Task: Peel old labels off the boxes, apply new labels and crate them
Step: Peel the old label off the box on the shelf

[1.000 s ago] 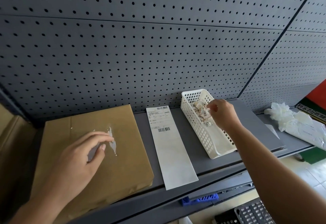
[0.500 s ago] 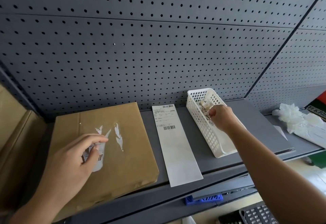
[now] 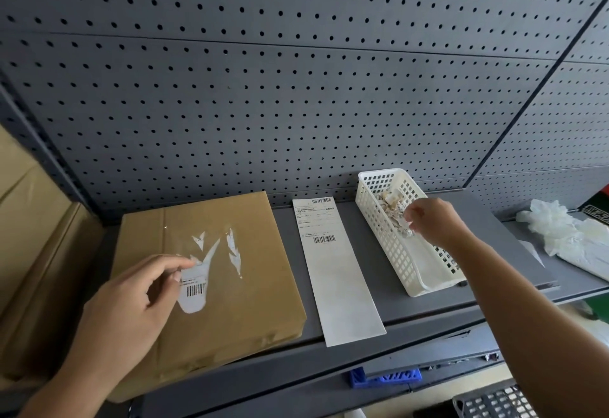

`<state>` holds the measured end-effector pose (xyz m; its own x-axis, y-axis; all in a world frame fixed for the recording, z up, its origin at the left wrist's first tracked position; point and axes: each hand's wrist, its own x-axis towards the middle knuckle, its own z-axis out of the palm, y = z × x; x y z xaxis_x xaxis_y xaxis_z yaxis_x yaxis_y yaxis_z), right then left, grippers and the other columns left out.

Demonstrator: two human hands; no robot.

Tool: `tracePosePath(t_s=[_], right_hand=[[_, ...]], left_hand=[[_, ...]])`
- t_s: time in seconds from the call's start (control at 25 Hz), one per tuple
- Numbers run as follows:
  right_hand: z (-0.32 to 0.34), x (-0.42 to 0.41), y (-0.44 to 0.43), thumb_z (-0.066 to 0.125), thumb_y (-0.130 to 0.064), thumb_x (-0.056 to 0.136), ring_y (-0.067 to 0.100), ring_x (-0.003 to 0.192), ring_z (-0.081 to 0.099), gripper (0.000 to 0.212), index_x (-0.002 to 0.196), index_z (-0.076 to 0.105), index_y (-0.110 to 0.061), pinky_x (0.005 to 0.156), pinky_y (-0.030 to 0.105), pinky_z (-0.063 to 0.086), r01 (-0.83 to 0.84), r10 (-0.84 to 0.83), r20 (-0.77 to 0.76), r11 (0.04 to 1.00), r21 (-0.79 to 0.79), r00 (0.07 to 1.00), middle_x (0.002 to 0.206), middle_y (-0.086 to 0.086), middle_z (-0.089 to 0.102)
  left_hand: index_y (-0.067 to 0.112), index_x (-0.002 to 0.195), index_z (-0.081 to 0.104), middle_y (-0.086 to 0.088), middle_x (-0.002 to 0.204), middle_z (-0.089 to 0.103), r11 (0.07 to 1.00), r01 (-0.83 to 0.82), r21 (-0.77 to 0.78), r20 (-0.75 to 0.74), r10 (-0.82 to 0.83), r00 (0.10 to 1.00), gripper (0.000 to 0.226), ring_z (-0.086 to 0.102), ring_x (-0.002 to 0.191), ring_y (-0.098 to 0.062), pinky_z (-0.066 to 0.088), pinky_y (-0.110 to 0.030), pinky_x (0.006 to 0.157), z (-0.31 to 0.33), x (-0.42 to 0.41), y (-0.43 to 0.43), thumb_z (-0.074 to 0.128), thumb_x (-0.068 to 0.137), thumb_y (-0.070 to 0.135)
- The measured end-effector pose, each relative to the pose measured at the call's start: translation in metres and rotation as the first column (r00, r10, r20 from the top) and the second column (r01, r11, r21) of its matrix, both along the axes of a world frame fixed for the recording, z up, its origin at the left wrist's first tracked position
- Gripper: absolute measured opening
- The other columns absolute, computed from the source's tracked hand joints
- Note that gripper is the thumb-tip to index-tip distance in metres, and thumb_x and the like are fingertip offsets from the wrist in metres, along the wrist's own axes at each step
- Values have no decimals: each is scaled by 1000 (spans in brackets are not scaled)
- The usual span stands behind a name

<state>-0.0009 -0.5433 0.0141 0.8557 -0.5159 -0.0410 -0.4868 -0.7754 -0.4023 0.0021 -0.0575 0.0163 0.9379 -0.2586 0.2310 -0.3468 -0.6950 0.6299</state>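
A: Starting far left. What are we logging?
B: We are seeing tall brown cardboard cartons point(image 3: 33, 226) standing beside the shelving. Just right of them, the flat brown cardboard box point(image 3: 237, 305) is lying on the grey metal shelf point(image 3: 385, 285), its far edge against the dark perforated back panel point(image 3: 296, 104).
A: Left hand?
B: We are noting the left hand point(image 3: 131, 299) lying over the box's near-left part with its fingers curled. Thumb and forefinger are pinching the upper edge of the torn white barcode label point(image 3: 194, 292), which is sticking to the box top. Thin white label shreds point(image 3: 232, 249) are clinging to the cardboard just beyond it.
A: Moving right.
B: We are recording a long white label strip point(image 3: 339, 279) lying flat on the shelf between the box and the white plastic lattice basket point(image 3: 385, 239), touching neither. Print and barcodes are showing at its far end.
A: Right hand?
B: The right hand point(image 3: 431, 220) is hovering over the basket's far half, fingers bunched and pointing down at a heap of crumpled paper scraps point(image 3: 390, 201). We are unable to tell whether it is gripping a scrap or only touching the heap.
A: Beyond that?
B: We are seeing crumpled translucent white plastic wrap point(image 3: 560, 233) lying far right, well apart from the basket. Below the shelf edge, a blue plastic piece point(image 3: 385, 377) and a dark lattice crate point(image 3: 494, 403) are showing.
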Motion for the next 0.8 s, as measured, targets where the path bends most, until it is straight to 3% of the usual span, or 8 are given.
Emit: tracePosePath(t_s=[0.12, 0.2, 0.28, 0.4, 0.52, 0.68, 0.8], right_hand=[[-6, 2, 4, 51, -3, 82, 20, 74, 67, 23, 69, 69, -12, 56, 23, 51, 36, -36, 14, 999, 5, 999, 73, 2, 70], [-8, 4, 5, 58, -4, 81, 17, 68, 62, 17, 69, 69, -10, 52, 23, 46, 53, -53, 32, 999, 2, 998, 72, 6, 68], [-11, 4, 4, 66, -8, 79, 18, 65, 60, 12, 67, 69, -9, 55, 28, 50, 72, -73, 29, 997, 15, 997, 72, 9, 68], [-13, 5, 6, 73, -15, 80, 22, 68, 64, 13, 68, 70, -18, 65, 33, 57, 90, -89, -9, 996, 28, 996, 73, 5, 68], [-15, 8, 12, 68, -11, 84, 25, 68, 64, 11, 77, 75, -16, 72, 40, 59, 101, -102, -17, 994, -47, 995, 72, 4, 67], [-20, 4, 15, 57, -4, 85, 30, 69, 62, 24, 75, 74, -18, 65, 33, 51, 53, -55, -8, 986, -157, 998, 78, 10, 70], [-26, 2, 15, 56, -2, 82, 33, 70, 62, 24, 68, 71, -14, 65, 36, 48, -3, -3, -26, 975, -222, 1000, 77, 15, 70]], left_hand=[[47, 102, 63, 42, 113, 59, 1000, -2, 5, 7, 2, 1000, 17, 65, 90, 0, 48, -26, 50, -1, -1, 1, 53, 94, 36], [46, 103, 63, 40, 110, 61, 1000, -6, 14, 19, 5, 1000, 18, 67, 84, -4, 49, -27, 48, -1, -1, 2, 49, 93, 41], [45, 103, 64, 40, 110, 61, 1000, -17, 21, 15, 16, 1000, 17, 66, 82, -3, 47, -23, 50, -4, 0, 2, 56, 95, 33], [43, 102, 67, 37, 110, 62, 999, -32, 15, 15, 32, 999, 24, 57, 103, 12, 47, -16, 61, -5, -3, 3, 63, 94, 21], [41, 103, 67, 33, 109, 62, 999, -33, 21, 30, 32, 999, 26, 54, 107, 12, 47, -17, 75, -8, -3, 6, 63, 94, 17], [40, 104, 67, 36, 109, 60, 999, -27, 35, 58, 25, 998, 23, 55, 107, 10, 50, -21, 81, -10, -3, 7, 60, 95, 19], [39, 107, 67, 33, 111, 61, 999, -48, 13, 57, 48, 997, 25, 55, 109, 9, 47, -16, 84, -10, -3, 9, 59, 96, 19]])
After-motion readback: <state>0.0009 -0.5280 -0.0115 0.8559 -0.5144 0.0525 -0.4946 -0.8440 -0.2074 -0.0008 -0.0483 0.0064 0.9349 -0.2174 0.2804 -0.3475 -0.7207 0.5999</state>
